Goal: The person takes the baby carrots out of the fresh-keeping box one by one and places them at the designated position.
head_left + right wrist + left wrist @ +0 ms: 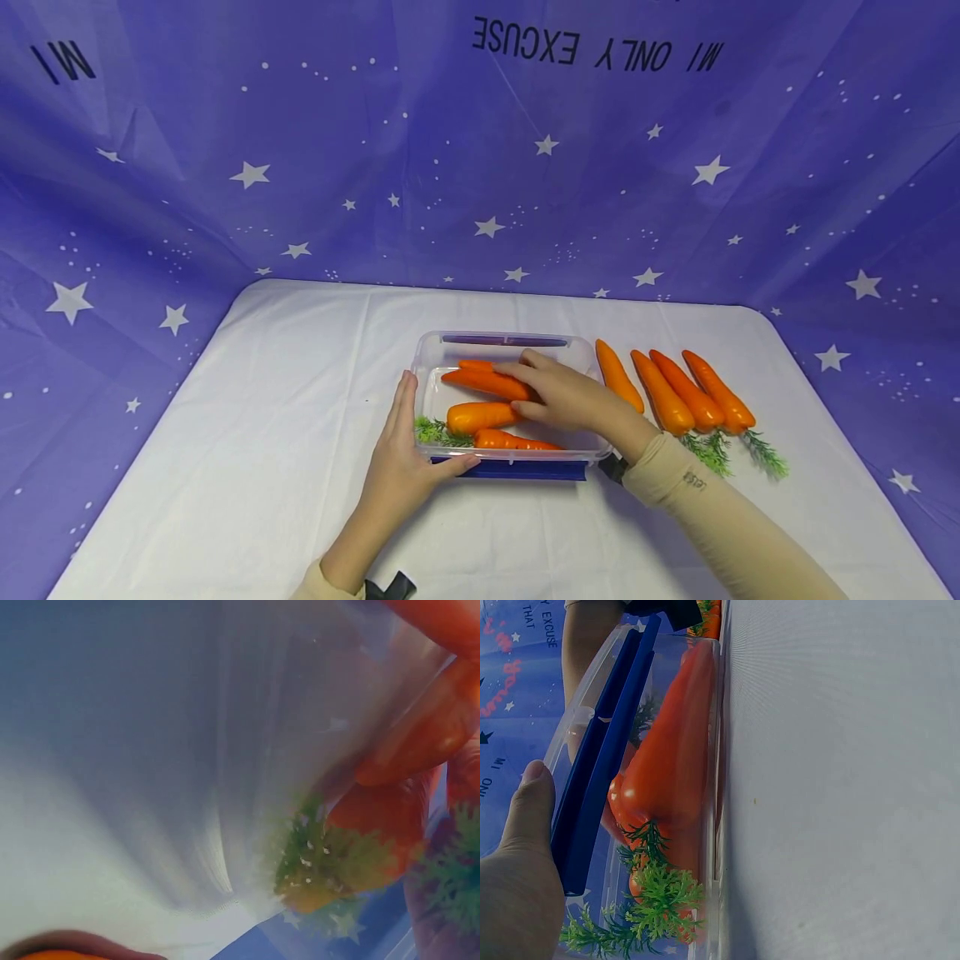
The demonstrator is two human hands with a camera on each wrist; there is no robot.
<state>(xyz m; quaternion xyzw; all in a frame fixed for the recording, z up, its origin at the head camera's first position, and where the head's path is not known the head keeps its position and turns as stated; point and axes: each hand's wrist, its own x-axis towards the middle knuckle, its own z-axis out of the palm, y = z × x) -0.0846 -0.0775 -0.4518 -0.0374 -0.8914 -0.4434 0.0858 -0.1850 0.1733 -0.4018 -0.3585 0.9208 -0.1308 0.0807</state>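
A clear plastic box [517, 455] with blue latches stands on the table, several orange carrots inside it. Along its left wall lie the straight fingers of my left hand [401, 467], and the thumb rests on the front rim. My right hand [562, 396] reaches into the box and holds a carrot [480, 381] between thumb and fingers, its tip pointing left. Nearer the front lie a thick carrot [480, 417] and another carrot [517, 442]. In the left wrist view, a carrot [671, 750] and its green leaves [664, 900] show through the wall.
Right of the box, a row of several carrots lies on the white cloth [225, 467]: the nearest carrot [618, 375] beside the box wall, the outermost carrot [720, 392] farthest right. Their leaves [765, 454] point toward the front. A purple star-patterned curtain [420, 167] surrounds the table.
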